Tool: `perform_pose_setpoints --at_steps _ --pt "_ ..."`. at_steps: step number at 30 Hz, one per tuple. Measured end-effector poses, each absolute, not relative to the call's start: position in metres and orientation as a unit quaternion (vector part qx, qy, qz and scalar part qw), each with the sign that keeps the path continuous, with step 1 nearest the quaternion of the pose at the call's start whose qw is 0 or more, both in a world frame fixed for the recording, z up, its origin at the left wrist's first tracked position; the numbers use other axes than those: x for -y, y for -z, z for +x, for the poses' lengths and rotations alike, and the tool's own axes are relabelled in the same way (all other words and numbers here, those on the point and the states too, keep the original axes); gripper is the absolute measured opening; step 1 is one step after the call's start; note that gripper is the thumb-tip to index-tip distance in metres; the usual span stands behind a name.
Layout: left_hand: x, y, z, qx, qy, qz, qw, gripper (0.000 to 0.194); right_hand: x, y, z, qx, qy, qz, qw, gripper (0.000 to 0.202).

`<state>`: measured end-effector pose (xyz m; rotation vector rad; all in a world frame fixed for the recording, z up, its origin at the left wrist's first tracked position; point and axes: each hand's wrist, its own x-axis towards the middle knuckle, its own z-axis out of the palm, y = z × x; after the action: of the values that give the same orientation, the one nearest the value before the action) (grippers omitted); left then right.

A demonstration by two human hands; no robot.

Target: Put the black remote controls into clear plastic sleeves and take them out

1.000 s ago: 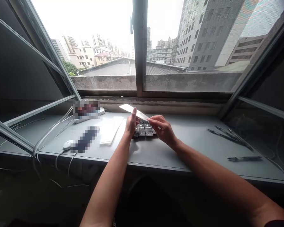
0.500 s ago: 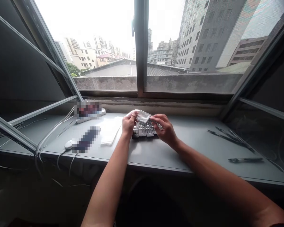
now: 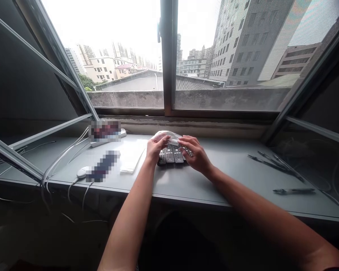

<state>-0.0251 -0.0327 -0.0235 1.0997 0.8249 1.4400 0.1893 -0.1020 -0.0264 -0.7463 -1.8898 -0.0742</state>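
Note:
A clear plastic bag (image 3: 173, 138) is stretched between my two hands, over the far ends of several black remote controls (image 3: 170, 155) lying side by side on the desk. My left hand (image 3: 155, 147) pinches the bag's left part between thumb and fingers. From the other side my right hand (image 3: 194, 149) has its fingers closed on the bag's right edge, and it covers part of the remotes at that end. To the left of my left hand lies a flat stack of white plastic bags (image 3: 132, 156).
On the grey desk (image 3: 228, 175), a white power strip (image 3: 123, 133) and a white round charger (image 3: 81, 172) with cables stand left, near two blurred-out objects. Dark cables (image 3: 275, 165) and a pen (image 3: 293, 191) lie right. Metal frame bars (image 3: 53, 128) rise at the left.
My left fingers have shifted slightly right along the bag, and my right fingers have moved a little over its edge. The bag sits flatter. The remotes have stayed in place.

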Motion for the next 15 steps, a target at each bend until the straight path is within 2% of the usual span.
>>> perform_pose_setpoints --at_steps 6,11,15 --pt "0.0276 0.0257 -0.0270 -0.357 -0.654 0.417 0.521 0.055 0.1033 0.0261 0.1895 0.774 0.019 -0.335 0.536 0.035" --pt "0.0328 0.0248 -0.0247 -0.352 -0.609 0.450 0.550 0.052 0.1020 0.0287 0.1873 0.817 0.000 -0.294 0.497 0.042" --pt "0.0342 0.0251 -0.0240 -0.338 -0.605 0.462 0.553 0.051 0.1016 0.0294 0.1866 0.817 0.002 -0.291 0.497 0.043"
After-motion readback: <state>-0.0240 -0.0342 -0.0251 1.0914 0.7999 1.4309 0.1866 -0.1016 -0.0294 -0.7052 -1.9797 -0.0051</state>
